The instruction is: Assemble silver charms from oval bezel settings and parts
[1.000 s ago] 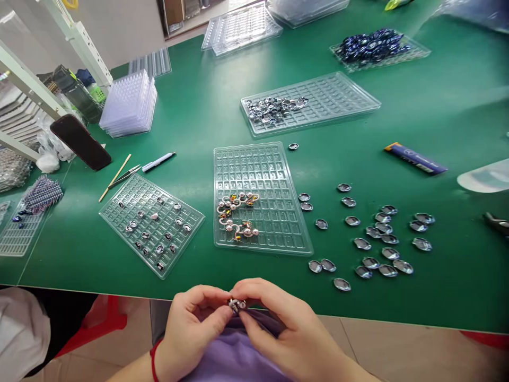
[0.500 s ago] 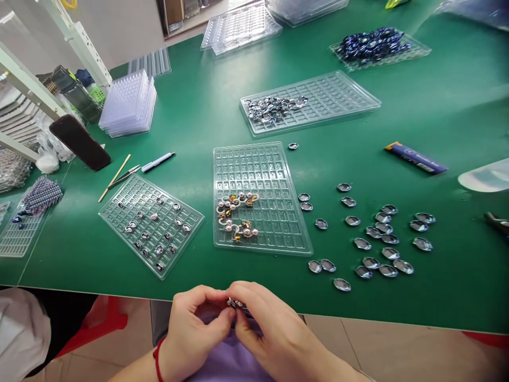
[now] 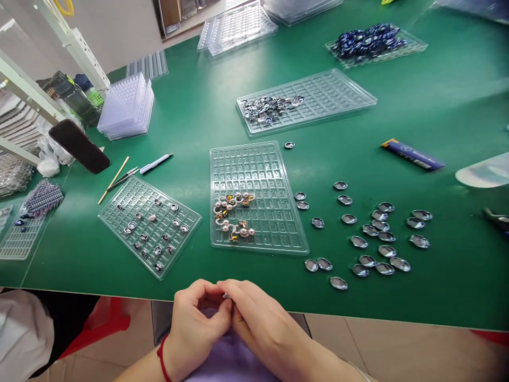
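At the table's front edge, my left hand (image 3: 201, 310) and my right hand (image 3: 260, 313) meet, fingertips pinched together. Between them shows a sliver of a small shiny silver piece (image 3: 226, 296); the fingers cover most of it, so its kind is unclear. Ahead lies a clear compartment tray (image 3: 260, 175) holding two clusters of pale rings with silver and amber beads (image 3: 238, 228). On the left, a smaller clear tray (image 3: 131, 204) carries several small silver stones (image 3: 158, 250). To the right, several oval silver gems (image 3: 385, 268) are spread over the green table.
Further back stand a tray with a heap of silver gems (image 3: 270, 109) and one with dark blue gems (image 3: 363, 42). A blue tube (image 3: 413, 154) lies at right. Tweezers (image 3: 122, 178), a pen (image 3: 156, 163), a phone (image 3: 79, 146) and stacked trays (image 3: 125, 106) are at left. Another person's sleeve (image 3: 24, 334) shows lower left.
My hands have drawn closer together, and the right fingers now cover more of the silver piece. The whole view has shifted slightly; the things on the table look unchanged.
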`<state>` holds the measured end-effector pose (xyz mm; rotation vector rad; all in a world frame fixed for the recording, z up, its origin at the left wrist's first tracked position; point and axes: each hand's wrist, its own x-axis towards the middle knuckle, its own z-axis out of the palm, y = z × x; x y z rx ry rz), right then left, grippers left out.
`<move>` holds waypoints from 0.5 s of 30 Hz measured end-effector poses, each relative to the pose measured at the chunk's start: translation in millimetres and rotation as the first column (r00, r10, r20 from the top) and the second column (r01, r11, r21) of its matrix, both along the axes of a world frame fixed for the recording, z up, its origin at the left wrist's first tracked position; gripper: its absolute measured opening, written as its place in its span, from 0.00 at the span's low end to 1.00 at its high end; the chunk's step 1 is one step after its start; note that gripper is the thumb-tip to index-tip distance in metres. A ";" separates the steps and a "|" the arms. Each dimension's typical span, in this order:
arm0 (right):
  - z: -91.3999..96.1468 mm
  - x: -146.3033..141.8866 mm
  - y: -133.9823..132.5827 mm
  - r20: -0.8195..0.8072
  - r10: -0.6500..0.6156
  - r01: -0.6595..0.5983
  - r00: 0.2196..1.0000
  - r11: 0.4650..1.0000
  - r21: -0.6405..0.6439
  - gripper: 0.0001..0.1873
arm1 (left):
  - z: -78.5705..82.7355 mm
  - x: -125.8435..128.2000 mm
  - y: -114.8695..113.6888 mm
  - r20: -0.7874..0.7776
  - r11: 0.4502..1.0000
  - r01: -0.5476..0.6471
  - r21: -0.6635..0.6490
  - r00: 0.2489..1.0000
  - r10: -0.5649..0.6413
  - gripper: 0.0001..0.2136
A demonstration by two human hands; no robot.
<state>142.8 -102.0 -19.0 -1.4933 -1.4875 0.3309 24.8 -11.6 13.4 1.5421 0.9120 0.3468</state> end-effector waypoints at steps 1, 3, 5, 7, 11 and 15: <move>-0.4 0.4 0.1 -0.002 0.009 -0.009 1.000 1.000 0.003 0.15 | -0.6 0.4 -0.8 -0.007 1.000 -0.002 0.012 1.000 0.002 0.02; -0.7 1.5 0.2 -0.002 0.022 -0.022 1.000 1.000 0.007 0.15 | -1.9 1.2 -2.2 -0.024 0.999 -0.002 0.037 1.000 0.002 0.01; -0.7 2.6 0.3 0.005 0.026 -0.026 1.000 1.000 0.007 0.15 | -2.8 2.0 -2.7 -0.043 0.998 0.007 0.067 0.999 -0.004 0.01; -0.6 3.6 0.4 0.010 0.034 -0.034 0.999 0.999 0.003 0.16 | -2.3 2.6 -2.2 -0.053 0.996 0.017 0.086 0.999 -0.012 0.01; 0.0 5.5 0.7 -0.005 -0.012 0.012 1.000 1.000 0.006 0.17 | 2.4 2.2 2.5 -0.023 0.993 0.056 0.102 0.998 -0.054 0.06; 3.6 6.5 1.6 -0.013 -0.096 0.096 0.995 0.995 0.034 0.16 | 6.3 -0.9 8.0 0.032 0.998 0.064 0.030 0.997 -0.065 0.07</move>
